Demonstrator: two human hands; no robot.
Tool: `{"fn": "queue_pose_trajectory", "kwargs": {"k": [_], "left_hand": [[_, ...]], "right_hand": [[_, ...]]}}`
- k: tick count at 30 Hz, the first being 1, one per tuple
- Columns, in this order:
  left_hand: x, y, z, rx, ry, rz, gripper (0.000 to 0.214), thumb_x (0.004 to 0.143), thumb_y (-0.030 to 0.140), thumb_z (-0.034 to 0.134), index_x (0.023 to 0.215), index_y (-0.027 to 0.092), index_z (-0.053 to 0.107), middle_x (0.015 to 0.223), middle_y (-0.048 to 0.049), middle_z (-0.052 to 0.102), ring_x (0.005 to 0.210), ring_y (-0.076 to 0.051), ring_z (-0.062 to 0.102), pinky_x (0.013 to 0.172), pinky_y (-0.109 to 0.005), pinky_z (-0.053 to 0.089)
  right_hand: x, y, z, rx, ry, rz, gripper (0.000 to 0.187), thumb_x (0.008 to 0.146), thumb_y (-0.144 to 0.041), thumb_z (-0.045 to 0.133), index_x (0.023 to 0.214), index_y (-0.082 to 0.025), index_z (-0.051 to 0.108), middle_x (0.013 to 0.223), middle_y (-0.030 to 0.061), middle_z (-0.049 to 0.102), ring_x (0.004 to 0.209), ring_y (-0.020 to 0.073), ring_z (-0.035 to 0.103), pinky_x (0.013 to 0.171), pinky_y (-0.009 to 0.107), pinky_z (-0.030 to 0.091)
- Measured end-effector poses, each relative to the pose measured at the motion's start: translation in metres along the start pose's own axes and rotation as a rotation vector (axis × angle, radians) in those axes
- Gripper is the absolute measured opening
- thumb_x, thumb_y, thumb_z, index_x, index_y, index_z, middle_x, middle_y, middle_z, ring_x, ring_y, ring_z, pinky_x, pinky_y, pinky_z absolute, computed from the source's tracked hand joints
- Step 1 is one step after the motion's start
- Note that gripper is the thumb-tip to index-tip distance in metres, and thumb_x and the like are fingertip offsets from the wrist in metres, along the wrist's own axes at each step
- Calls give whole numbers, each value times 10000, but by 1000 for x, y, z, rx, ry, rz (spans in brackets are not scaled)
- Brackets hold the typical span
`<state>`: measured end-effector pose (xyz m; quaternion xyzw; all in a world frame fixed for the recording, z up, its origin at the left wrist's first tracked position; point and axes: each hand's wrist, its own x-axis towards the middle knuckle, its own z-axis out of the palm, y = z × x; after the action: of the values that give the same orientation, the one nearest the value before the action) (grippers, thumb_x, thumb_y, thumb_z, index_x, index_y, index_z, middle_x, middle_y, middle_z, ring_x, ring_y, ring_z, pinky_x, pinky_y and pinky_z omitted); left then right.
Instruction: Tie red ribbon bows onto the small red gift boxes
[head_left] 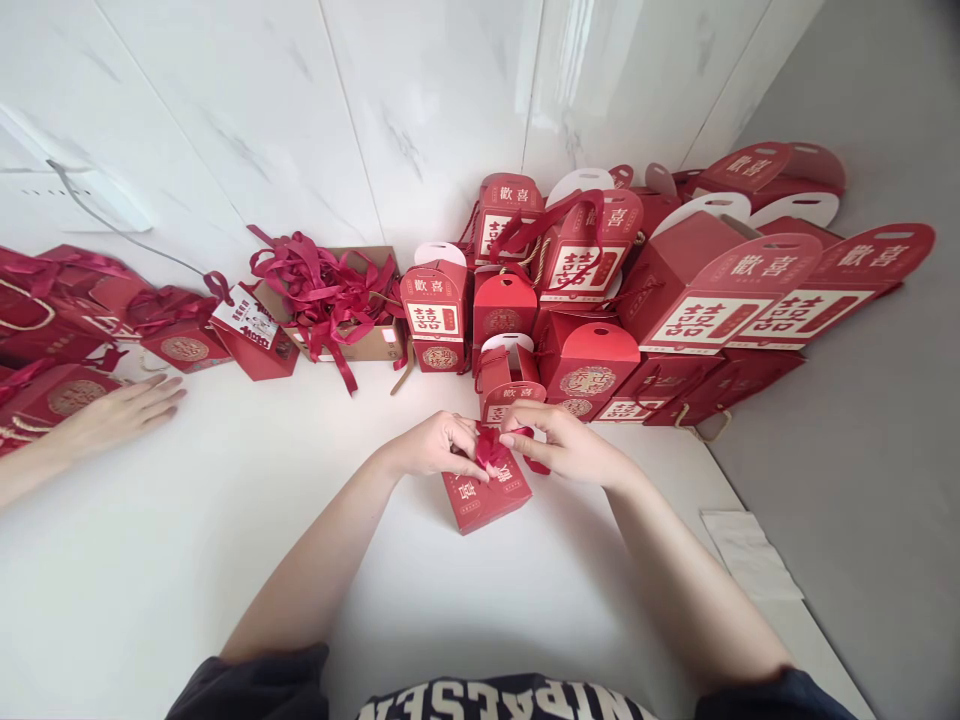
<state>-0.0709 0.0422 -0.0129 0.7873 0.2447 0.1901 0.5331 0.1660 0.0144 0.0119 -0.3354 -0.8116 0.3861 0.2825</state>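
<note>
A small red gift box (480, 497) with white characters stands on the white table (225, 540) in front of me. A dark red ribbon (491, 447) sits on top of the box. My left hand (431, 447) pinches the ribbon from the left, fingers closed on it. My right hand (559, 443) pinches the ribbon's other side, with a loop (537, 465) hanging below the fingers. Both hands meet over the box's top.
Several red gift boxes (592, 355) pile against the marble wall and to the right. A cardboard box of loose red ribbons (330, 290) stands behind left. Another person's hand (124, 412) lies flat at the left by more red boxes (52, 395). A white paper (750, 555) lies at the table's right edge.
</note>
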Motion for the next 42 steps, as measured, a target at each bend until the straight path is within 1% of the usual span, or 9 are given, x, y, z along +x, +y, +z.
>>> {"fn": "queue_pose_trajectory", "kwargs": {"k": [4,8,12,16,25,29,32,36,42], "left_hand": [[0,11,-1,-29,4,-71,217,773,377,772,728,167,806,670,-61,692,710,-148,576,664,-262,455],[-1,26,-3,-21,-55,-149,266,833,377,710,895,139,809,758,-85,716,746,-155,592,653,-250,459],[-2,29,-3,-7,-56,-175,288,853,375,684,901,118,806,746,-91,719,743,-162,604,666,-255,466],[-3,24,-3,-9,-39,-171,280,825,402,712,864,144,812,710,-67,697,726,-149,595,640,-237,452],[-3,25,-1,-44,-46,-204,281,821,403,718,916,155,810,778,-77,726,736,-146,603,628,-231,451],[-3,27,-1,-35,-42,-188,255,823,379,719,907,156,811,740,-71,721,715,-141,591,632,-235,445],[-3,27,-1,-31,-47,-199,267,826,387,714,936,162,808,725,-66,713,702,-138,577,624,-237,435],[-3,26,-2,-23,-46,-206,277,821,402,716,913,158,812,712,-61,691,678,-127,549,595,-235,403],[-3,26,-2,-14,-38,-191,264,811,397,727,865,154,816,674,-47,651,675,-121,513,593,-236,380]], "right_hand": [[-8,-18,-7,-37,25,33,285,988,-363,490,770,-192,557,785,9,566,710,144,511,691,274,414],[-16,-39,-3,-61,20,22,251,999,-321,457,797,-196,536,796,12,560,694,137,496,666,262,400],[-19,-50,10,-59,3,182,225,1015,-306,379,826,-214,458,709,-17,523,596,126,452,569,243,360],[-22,-49,10,-211,-11,254,47,939,-253,503,982,-239,489,677,-45,533,585,133,462,570,237,344],[-30,-52,-4,-405,24,305,137,962,-214,399,868,-221,498,657,-19,532,562,142,440,559,241,315],[-26,-51,3,-565,93,350,217,881,-68,369,1002,-200,492,833,39,604,650,168,527,580,251,315],[-22,-40,3,-649,108,345,294,803,22,325,922,-181,503,877,72,608,726,185,548,638,267,338],[-19,-22,-3,-425,-9,372,266,786,14,342,838,-192,501,805,38,623,724,168,561,661,259,363],[-17,-18,-2,-141,-201,313,287,839,-181,555,1117,-239,514,751,-32,604,659,146,546,603,238,370]]}}
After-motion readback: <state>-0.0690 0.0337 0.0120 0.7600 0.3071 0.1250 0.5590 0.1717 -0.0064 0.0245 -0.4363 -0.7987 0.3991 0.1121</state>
